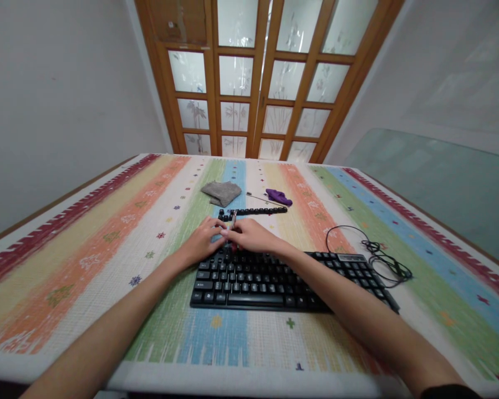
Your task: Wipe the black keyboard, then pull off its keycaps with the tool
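2 bare forearms reach over worktop to kb, spacebar edge toward wearer. R hand grips slim tool near upright at kb's top-L, prob for fine reach. L hand has fingers curled right beside it; can't tell if gripping. Loose keycaps rowed past kb, likely to keep order. Cable bunched off R, prob clear of arms.

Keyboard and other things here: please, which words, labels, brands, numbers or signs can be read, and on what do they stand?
No text is clearly readable.
Keyboard: pale key markings, too small to read.
Grey strip on it: any marks unreadable.
Tablecloth: printed figures, no legible words.
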`<state>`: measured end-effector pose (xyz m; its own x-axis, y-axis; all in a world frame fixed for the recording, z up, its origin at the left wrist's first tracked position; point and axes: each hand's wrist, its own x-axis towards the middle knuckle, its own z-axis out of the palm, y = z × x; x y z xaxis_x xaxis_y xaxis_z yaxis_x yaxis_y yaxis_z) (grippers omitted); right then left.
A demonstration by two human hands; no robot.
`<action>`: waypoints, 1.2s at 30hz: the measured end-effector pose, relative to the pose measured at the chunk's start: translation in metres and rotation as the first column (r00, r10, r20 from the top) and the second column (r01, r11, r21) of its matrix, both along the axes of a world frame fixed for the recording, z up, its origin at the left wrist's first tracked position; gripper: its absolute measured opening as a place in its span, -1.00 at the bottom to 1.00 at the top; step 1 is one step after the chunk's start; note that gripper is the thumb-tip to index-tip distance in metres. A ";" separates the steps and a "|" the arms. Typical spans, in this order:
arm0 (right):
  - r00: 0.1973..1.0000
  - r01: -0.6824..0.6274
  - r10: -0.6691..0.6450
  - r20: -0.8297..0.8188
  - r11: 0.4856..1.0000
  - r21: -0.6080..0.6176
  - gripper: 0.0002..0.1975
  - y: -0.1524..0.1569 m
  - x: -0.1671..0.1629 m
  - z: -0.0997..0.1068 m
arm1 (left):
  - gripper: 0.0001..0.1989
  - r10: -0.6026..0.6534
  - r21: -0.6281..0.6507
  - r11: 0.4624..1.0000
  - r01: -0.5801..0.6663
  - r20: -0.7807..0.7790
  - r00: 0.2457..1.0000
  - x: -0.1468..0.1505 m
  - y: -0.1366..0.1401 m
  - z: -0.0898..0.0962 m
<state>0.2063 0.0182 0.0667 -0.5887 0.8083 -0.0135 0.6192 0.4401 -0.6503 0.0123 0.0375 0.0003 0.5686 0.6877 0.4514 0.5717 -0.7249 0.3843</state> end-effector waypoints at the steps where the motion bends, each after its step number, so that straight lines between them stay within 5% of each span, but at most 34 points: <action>1: 0.999 0.024 -0.028 -0.038 0.995 -0.100 -0.55 0.007 0.001 -0.004 | -0.83 0.007 -0.008 1.000 -0.006 0.020 1.000 0.001 -0.001 0.001; 4: 0.983 0.028 -0.066 -0.169 0.975 -0.219 -0.53 0.019 0.005 -0.013 | -0.81 0.010 -0.048 0.999 -0.005 0.103 0.995 0.003 -0.005 0.008; 9: 0.931 0.019 -0.049 -0.362 0.996 -0.086 -0.64 0.014 0.018 -0.009 | -0.71 0.051 -0.293 0.956 0.033 0.277 0.959 0.008 -0.014 0.028; 13: 0.902 -0.002 0.001 -0.432 1.000 -0.002 -0.67 0.005 0.031 0.003 | -0.55 0.005 -0.550 0.788 0.277 0.456 0.890 0.014 -0.021 0.036; 17: 0.899 -0.014 0.037 -0.436 0.998 0.056 -0.64 -0.002 0.041 0.010 | -0.43 0.048 -0.632 0.661 0.404 0.573 0.818 0.019 -0.027 0.035; 27: 0.830 -0.120 0.110 -0.546 0.993 0.017 -0.60 -0.007 0.053 0.016 | -0.51 0.311 -0.671 0.584 0.457 0.704 0.638 0.034 -0.038 0.038; 36: 0.835 -0.138 0.137 -0.532 0.990 0.037 -0.69 -0.018 0.058 0.020 | -0.62 0.209 -0.652 0.644 0.399 0.653 0.728 0.030 -0.034 0.041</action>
